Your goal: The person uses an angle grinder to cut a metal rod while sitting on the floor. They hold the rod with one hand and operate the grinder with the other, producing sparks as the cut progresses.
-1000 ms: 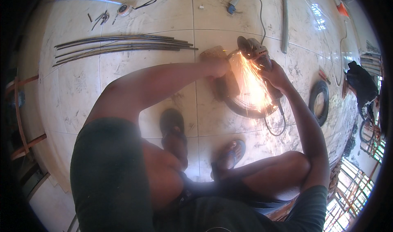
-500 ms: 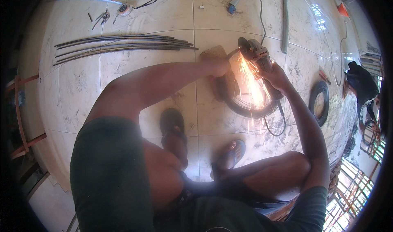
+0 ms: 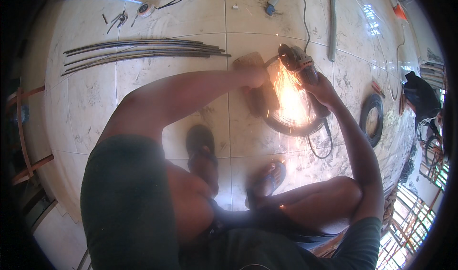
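Glossy pale tile makes up the floor (image 3: 157, 103) under everything, and the person squats on it with both arms stretched forward and both feet in sandals (image 3: 200, 150) set back behind the hands. A bundle of long thin metal rods (image 3: 143, 50) lies well off to the left of the left hand, curved by the lens. A dark ring (image 3: 296, 124) lies on the tiles directly beneath the right hand, with a smaller black coil (image 3: 373, 119) apart from it, out to the right of the right forearm. A grey pipe (image 3: 332, 24) lies beyond the right hand, farther out on the floor.

The right hand (image 3: 324, 91) is wrapped tightly around the body of an angle grinder (image 3: 298, 62), whose disc end points away from the person; its black cord (image 3: 320, 143) loops back under the right wrist. A bright fan of orange sparks (image 3: 288, 98) spills between the two hands, toward the person. The left hand (image 3: 253, 77) is closed down on a brownish block (image 3: 255, 84) just left of the grinder, pinning it to the floor; what is being cut is too washed out by glare to tell. The two hands are close together but do not touch. A small tape measure (image 3: 143, 8) sits far beyond the left hand.
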A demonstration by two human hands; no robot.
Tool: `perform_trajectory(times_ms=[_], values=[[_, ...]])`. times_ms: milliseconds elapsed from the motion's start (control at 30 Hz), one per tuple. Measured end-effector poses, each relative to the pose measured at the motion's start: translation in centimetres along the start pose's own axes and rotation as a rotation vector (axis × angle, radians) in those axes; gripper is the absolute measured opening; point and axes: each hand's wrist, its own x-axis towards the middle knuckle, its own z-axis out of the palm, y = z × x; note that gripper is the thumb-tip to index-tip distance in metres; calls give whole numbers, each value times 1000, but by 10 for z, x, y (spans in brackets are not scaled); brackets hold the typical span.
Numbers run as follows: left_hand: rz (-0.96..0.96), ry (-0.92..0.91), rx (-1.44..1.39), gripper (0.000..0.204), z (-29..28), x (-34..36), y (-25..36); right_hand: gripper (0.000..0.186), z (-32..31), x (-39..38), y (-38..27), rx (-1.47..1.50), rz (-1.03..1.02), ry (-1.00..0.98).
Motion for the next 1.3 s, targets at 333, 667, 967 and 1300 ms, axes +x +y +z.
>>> perform_trajectory(times_ms=[333,667,967,1300], values=[[153,-40,122,30,-8,-13,28,63,-7,-9,17,46,-3,12],[55,-14,88,35,-2,-4,9,63,0,-9,5,33,-45,13],[125,-44,256,36,-7,-11,21,63,0,-3,21,-26,-14,20],[31,-16,130,34,1,4,0,70,1,-4,-1,96,-14,-26]])
